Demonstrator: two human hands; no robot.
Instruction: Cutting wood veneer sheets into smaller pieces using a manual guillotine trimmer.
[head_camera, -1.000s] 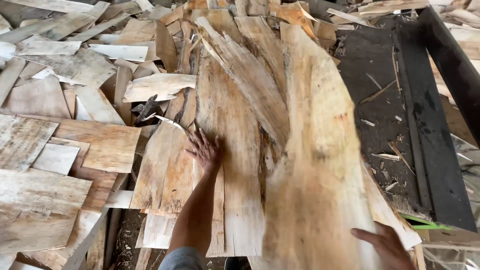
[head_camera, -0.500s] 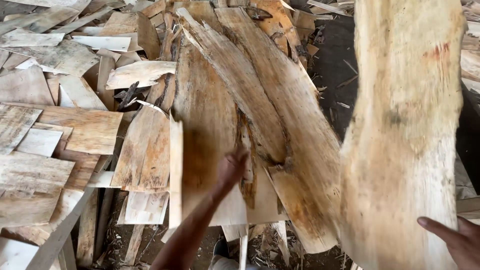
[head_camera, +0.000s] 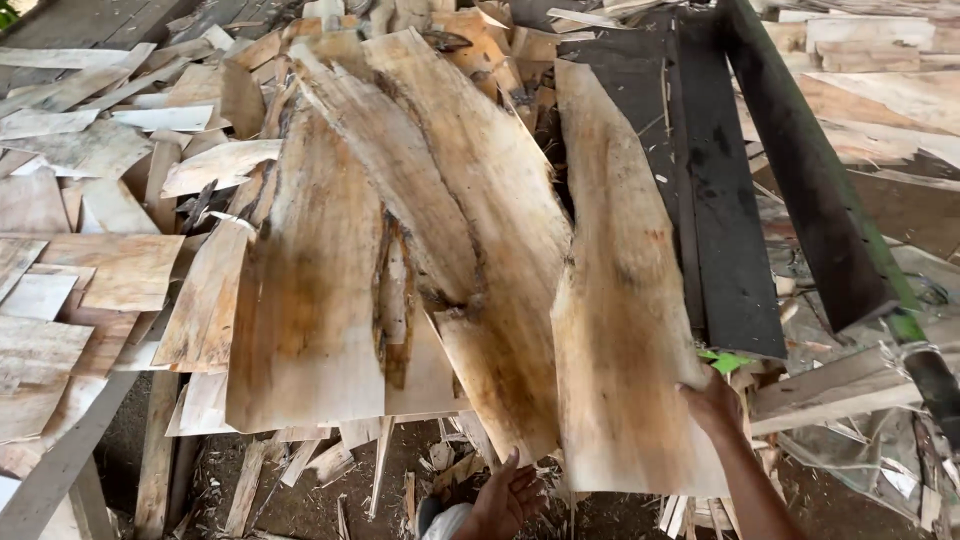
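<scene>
Veneer sheet (head_camera: 620, 290), a long pale strip of thin wood with ragged edges, lies lengthwise on the right side of the pile, its near end overhanging the ground. We grip its near right corner with our right hand (head_camera: 712, 402), fingers curled over the edge and thumb underneath as far as we can tell. Our left hand (head_camera: 510, 495) is below the pile's near edge, palm up and fingers loosely spread, holding nothing; it sits just under the tip of the wider split sheet (head_camera: 440, 230) that lies to the left of the strip and overlaps it slightly. Left of that, a broad stained sheet (head_camera: 310, 310) rests on the same stack. Right of the strip, dark boards (head_camera: 720, 200) and a black beam (head_camera: 800, 160) run away from us. Loose offcuts (head_camera: 90, 270) cover the far left, and splinters litter the dirt (head_camera: 310, 500) beneath.
</scene>
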